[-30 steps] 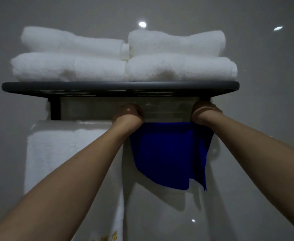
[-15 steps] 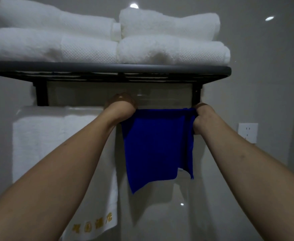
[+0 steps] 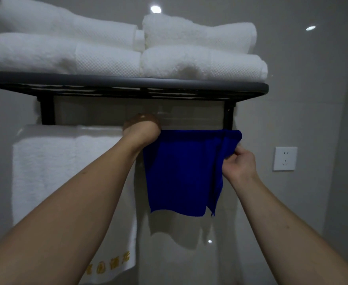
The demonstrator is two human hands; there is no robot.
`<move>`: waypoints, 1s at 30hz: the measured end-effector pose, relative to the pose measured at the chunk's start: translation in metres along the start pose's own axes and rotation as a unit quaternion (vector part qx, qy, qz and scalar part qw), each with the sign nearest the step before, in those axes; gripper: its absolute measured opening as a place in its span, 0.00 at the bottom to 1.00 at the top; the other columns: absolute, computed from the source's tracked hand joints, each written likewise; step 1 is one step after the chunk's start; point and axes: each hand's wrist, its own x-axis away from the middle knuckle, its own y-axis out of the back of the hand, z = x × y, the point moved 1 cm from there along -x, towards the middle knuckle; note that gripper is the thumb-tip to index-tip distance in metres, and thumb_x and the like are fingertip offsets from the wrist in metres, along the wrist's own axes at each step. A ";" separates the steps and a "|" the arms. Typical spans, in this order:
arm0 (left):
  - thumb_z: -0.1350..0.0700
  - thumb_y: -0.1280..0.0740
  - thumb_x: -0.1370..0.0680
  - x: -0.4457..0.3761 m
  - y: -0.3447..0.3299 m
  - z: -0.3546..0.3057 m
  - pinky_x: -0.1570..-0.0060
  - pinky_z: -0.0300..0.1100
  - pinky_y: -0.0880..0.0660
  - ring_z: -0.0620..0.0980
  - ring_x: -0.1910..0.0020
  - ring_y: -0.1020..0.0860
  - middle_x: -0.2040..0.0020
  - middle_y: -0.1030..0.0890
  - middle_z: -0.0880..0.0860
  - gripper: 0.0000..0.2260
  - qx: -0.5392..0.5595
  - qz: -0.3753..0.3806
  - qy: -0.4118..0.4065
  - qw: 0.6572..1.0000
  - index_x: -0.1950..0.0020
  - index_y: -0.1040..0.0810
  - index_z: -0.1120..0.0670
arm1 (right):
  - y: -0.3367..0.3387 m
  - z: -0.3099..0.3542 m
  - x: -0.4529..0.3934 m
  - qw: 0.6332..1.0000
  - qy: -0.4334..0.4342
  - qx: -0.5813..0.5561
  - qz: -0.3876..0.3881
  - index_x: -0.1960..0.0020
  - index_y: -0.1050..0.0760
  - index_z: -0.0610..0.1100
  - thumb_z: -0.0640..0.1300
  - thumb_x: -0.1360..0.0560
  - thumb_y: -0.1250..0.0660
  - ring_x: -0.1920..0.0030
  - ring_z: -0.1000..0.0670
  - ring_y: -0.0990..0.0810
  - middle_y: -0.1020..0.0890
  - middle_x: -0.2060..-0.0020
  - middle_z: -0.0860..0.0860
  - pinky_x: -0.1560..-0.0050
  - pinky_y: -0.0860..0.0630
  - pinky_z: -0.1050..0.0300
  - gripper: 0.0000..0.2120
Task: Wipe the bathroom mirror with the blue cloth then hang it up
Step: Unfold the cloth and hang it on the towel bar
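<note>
The square blue microfibre cloth (image 3: pixel 184 171) is hanging draped over the rail under the black metal wall shelf (image 3: pixel 127 85), its lower edge dangling free in front of the pale glossy wall. The left hand (image 3: pixel 142 130) is curling over the cloth's upper left corner at the rail; its fingers are wrapping out of sight behind the fold, so how tightly they are closing cannot be told. The right hand (image 3: pixel 239 163) is sitting lower, at the cloth's right edge, with its fingertips (image 3: pixel 236 151) pinching together on a bunched fold just below the upper right corner. Left of the left hand's fingers, a white terry towel with gold embroidered lettering (image 3: pixel 66 182) is hanging from the same rail. Above both hands, folded white towels (image 3: pixel 117 50) are lying stacked on the shelf. Right of the right hand's fingers, a white wall socket (image 3: pixel 285 158) is sitting well apart.
</note>
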 end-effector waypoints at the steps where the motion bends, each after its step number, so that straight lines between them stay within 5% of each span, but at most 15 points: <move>1: 0.59 0.39 0.21 0.003 -0.001 0.000 0.50 0.50 0.22 0.56 0.56 0.22 0.52 0.20 0.55 0.09 -0.008 -0.005 0.004 1.000 0.51 0.19 0.53 | 0.000 -0.002 0.003 1.000 -0.001 0.009 0.011 0.62 0.34 0.45 0.34 0.20 0.45 0.71 0.50 0.28 0.27 0.70 0.49 0.65 0.26 0.57 0.14; 4: 0.62 0.40 0.22 0.013 -0.002 0.000 0.53 0.47 0.26 0.58 0.51 0.22 0.49 0.20 0.55 0.10 -0.038 -0.043 -0.024 0.998 0.47 0.20 0.54 | -0.003 -0.003 0.007 0.997 0.009 0.074 0.022 0.65 0.29 0.42 0.30 0.22 0.44 0.68 0.49 0.25 0.24 0.68 0.47 0.59 0.25 0.57 0.16; 7: 0.63 0.39 0.25 0.028 -0.009 0.004 0.51 0.47 0.28 0.58 0.49 0.22 0.46 0.19 0.56 0.14 0.029 -0.143 -0.051 0.988 0.42 0.22 0.53 | -0.008 -0.006 0.010 0.997 -0.027 0.074 0.011 0.57 0.23 0.39 0.31 0.19 0.39 0.66 0.49 0.22 0.20 0.65 0.45 0.59 0.21 0.56 0.10; 10: 0.63 0.37 0.24 0.065 -0.032 0.005 0.43 0.48 0.29 0.56 0.46 0.24 0.46 0.20 0.55 0.14 0.199 -0.319 -0.047 0.926 0.39 0.23 0.54 | -0.005 -0.009 0.008 0.998 -0.030 0.056 -0.027 0.56 0.25 0.41 0.32 0.19 0.39 0.69 0.50 0.23 0.21 0.69 0.46 0.64 0.21 0.59 0.10; 12: 0.62 0.36 0.23 0.096 -0.058 0.005 0.47 0.40 0.30 0.48 0.48 0.27 0.47 0.22 0.50 0.10 0.321 -0.372 -0.038 0.870 0.43 0.23 0.52 | -0.004 -0.010 0.009 0.998 -0.027 0.042 -0.026 0.59 0.27 0.43 0.30 0.19 0.40 0.73 0.51 0.25 0.24 0.71 0.48 0.70 0.23 0.60 0.13; 16: 0.57 0.36 0.20 0.120 -0.100 0.011 0.59 0.42 0.27 0.49 0.57 0.23 0.54 0.21 0.50 0.02 0.514 -0.268 0.121 0.806 0.51 0.24 0.51 | -0.004 -0.009 0.010 0.996 -0.011 0.082 -0.021 0.62 0.33 0.44 0.28 0.20 0.44 0.75 0.54 0.31 0.28 0.73 0.50 0.74 0.30 0.62 0.16; 19: 0.51 0.40 0.18 0.100 -0.113 0.020 0.62 0.44 0.27 0.51 0.61 0.23 0.58 0.20 0.50 0.09 0.590 -0.109 0.232 0.765 0.50 0.23 0.54 | 0.002 -0.011 0.008 0.988 0.000 0.151 -0.033 0.59 0.30 0.43 0.28 0.21 0.43 0.74 0.54 0.30 0.28 0.71 0.50 0.71 0.30 0.62 0.14; 22: 0.61 0.45 0.21 0.083 -0.105 0.018 0.70 0.40 0.35 0.47 0.72 0.31 0.65 0.26 0.51 0.11 0.706 0.034 0.224 0.671 0.58 0.27 0.54 | 0.007 -0.018 0.006 0.978 0.001 0.206 -0.031 0.57 0.26 0.44 0.33 0.17 0.42 0.73 0.53 0.28 0.25 0.71 0.50 0.67 0.30 0.59 0.13; 27: 0.71 0.42 0.27 0.071 -0.092 0.016 0.57 0.43 0.28 0.50 0.61 0.26 0.60 0.21 0.54 0.14 0.762 0.119 0.125 0.624 0.61 0.24 0.54 | 0.024 -0.031 0.003 0.975 0.003 0.218 -0.045 0.62 0.28 0.45 0.36 0.17 0.38 0.72 0.52 0.27 0.23 0.70 0.50 0.70 0.29 0.58 0.15; 30: 0.70 0.41 0.25 0.070 -0.088 0.009 0.59 0.42 0.26 0.48 0.63 0.24 0.62 0.21 0.52 0.14 0.793 0.126 0.105 0.587 0.63 0.24 0.53 | 0.036 -0.039 -0.002 0.971 0.022 0.230 -0.057 0.63 0.28 0.47 0.36 0.21 0.36 0.67 0.51 0.27 0.23 0.65 0.49 0.66 0.27 0.55 0.13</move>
